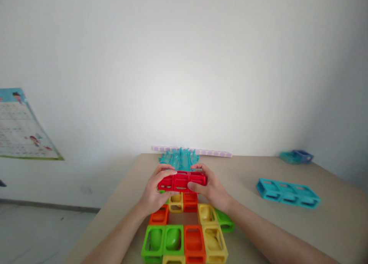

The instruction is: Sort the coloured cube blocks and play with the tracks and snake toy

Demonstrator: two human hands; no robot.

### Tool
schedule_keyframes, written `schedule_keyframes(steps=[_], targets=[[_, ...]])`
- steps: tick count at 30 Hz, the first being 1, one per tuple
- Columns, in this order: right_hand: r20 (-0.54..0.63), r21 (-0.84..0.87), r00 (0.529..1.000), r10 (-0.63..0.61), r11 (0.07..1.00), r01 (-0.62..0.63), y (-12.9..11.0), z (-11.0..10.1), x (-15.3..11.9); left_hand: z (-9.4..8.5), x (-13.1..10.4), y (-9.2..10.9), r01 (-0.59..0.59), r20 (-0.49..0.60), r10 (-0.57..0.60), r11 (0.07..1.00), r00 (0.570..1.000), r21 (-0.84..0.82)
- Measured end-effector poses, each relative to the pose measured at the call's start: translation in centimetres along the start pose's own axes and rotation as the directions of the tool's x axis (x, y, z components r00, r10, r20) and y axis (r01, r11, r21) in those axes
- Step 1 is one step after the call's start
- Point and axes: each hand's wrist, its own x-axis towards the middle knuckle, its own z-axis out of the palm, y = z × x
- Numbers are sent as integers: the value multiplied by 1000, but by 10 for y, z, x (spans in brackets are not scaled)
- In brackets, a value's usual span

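Note:
Both my hands grip a row of red hollow blocks [181, 182], held level above the far side of a block structure. My left hand [153, 189] is closed round its left end, thumb below and fingers on top. At the right end, my right hand [211, 187] pinches it with the thumb on the near face. Below stands the ring-shaped structure of green, orange and yellow hollow blocks [193, 241], with an opening in its middle. Whether the red row touches the blocks beneath cannot be made out.
Clear teal track-like pieces [180, 159] lie behind my hands, before a purple-and-white strip [212, 153] along the wall. A row of turquoise blocks [288, 194] rests to the right. Teal and blue pieces [301, 156] sit at the far right corner. A poster [25, 126] hangs at left.

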Motion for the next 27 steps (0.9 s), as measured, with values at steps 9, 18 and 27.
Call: schedule_keyframes(steps=[9, 18, 27], targets=[[-39, -280, 991, -128, 954, 112, 0, 0, -2, 2, 1, 1, 3, -25, -2, 999, 1000, 47], [451, -850, 812, -371, 99, 517, -19, 13, -17, 6, -2, -2, 83, -40, -86, 994, 996, -67], [186, -950, 917, -354, 173, 260, -63, -32, -35, 6, -5, 3, 256, -18, -265, 946, 964, -198]])
